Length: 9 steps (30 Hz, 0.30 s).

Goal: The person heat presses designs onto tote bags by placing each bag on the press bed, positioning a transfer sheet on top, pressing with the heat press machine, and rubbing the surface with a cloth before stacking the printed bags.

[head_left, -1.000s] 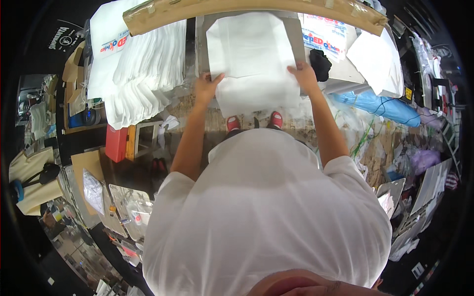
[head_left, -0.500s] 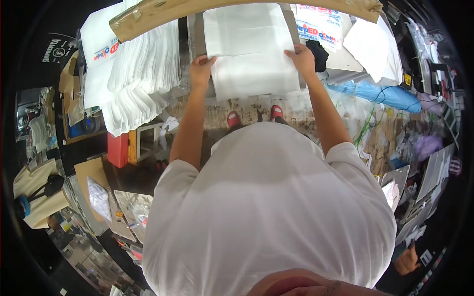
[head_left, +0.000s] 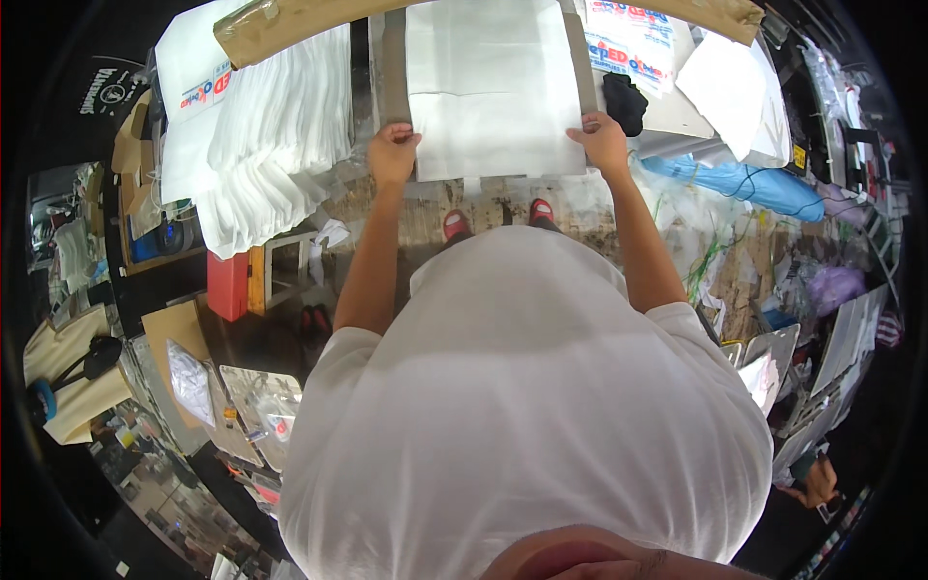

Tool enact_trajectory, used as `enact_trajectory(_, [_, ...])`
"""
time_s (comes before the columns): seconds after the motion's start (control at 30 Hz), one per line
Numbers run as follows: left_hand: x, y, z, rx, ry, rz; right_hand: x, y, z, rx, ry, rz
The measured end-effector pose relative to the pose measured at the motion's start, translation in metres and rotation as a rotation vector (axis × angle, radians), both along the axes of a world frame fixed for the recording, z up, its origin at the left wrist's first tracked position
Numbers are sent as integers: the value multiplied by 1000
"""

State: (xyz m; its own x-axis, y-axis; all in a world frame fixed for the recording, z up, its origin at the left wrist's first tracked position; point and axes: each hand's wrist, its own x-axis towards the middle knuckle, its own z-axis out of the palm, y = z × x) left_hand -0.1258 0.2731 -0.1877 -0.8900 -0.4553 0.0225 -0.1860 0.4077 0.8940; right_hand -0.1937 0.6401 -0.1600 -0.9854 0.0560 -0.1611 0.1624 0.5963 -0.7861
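A white, flat fabric-like sheet (head_left: 495, 111) lies lengthwise on a grey-brown board (head_left: 394, 72) in front of me, with a faint crease across its middle. My left hand (head_left: 392, 155) is at its left edge near the close corner, thumb and fingers pinched on the edge. At the opposite edge, my right hand (head_left: 604, 147) grips in the same way, its fingertips at the sheet's border. Beyond the hands, a long brown tape-covered bar (head_left: 319, 27) crosses the top of the view and hides whatever lies behind it.
To the left spreads a fanned stack of white printed sheets (head_left: 280, 121). On the right are more printed sheets (head_left: 628, 48), a black cloth (head_left: 624, 103) and a blue plastic-wrapped roll (head_left: 735, 187). A red box (head_left: 227, 285) stands low left. Another person's hand (head_left: 820, 480) shows low right.
Both hands have moved toward me along the sheet's edges, down to its near corners. The sheet's near edge now lies slightly farther away and straighter.
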Motion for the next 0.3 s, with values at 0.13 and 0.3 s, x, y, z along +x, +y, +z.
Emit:
enact_trajectory(0.13, [8, 1, 2, -170, -204, 39, 0, 1, -6, 16, -24, -11])
enact_trajectory(0.3, [17, -3, -27, -13, -137, -14, -2, 2, -8, -55, -82, -18])
